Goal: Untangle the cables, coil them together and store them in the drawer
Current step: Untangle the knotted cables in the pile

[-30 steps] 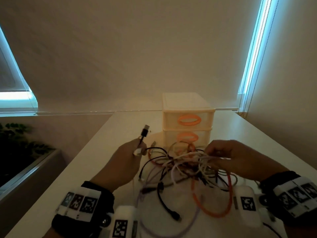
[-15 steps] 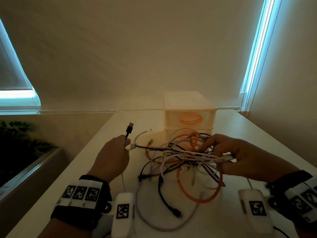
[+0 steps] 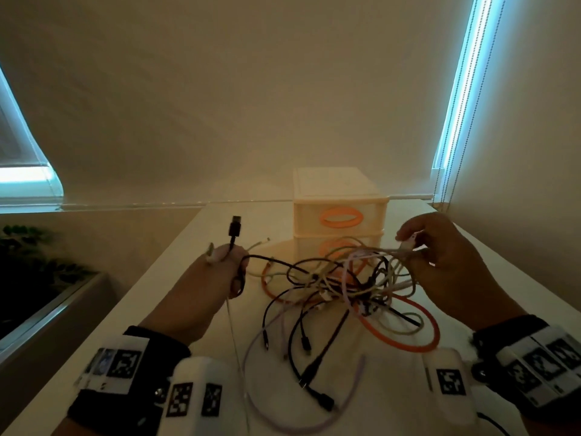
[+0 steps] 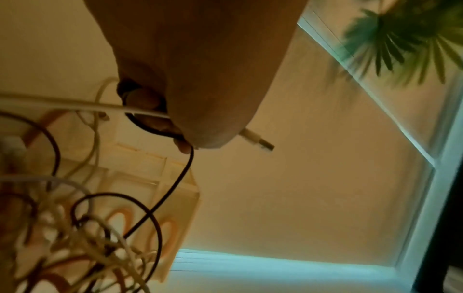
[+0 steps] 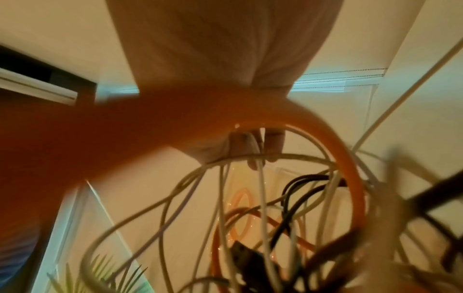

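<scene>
A tangle of cables (image 3: pixel 342 284), black, white, lilac and orange, hangs between my hands above the white table (image 3: pixel 176 297). My left hand (image 3: pixel 220 272) grips a black cable whose USB plug (image 3: pixel 235 226) sticks up, plus a white cable with its plug (image 4: pixel 258 139) poking out. My right hand (image 3: pixel 440 256) pinches a white connector (image 3: pixel 408 243) and holds up the right side of the tangle, with white strands between its fingers (image 5: pixel 273 142). The cream drawer unit (image 3: pixel 338 196) with orange handles stands behind, both drawers closed.
Loose cable ends and an orange loop (image 3: pixel 405 328) trail on the table near its front edge. A wall runs close on the right with a blind cord (image 3: pixel 446 171). A planter with green leaves (image 3: pixel 28 256) sits left of the table.
Both hands have risen and moved apart, the left going left and the right going right. The tangle is stretched wider and lifted in front of the lower drawer.
</scene>
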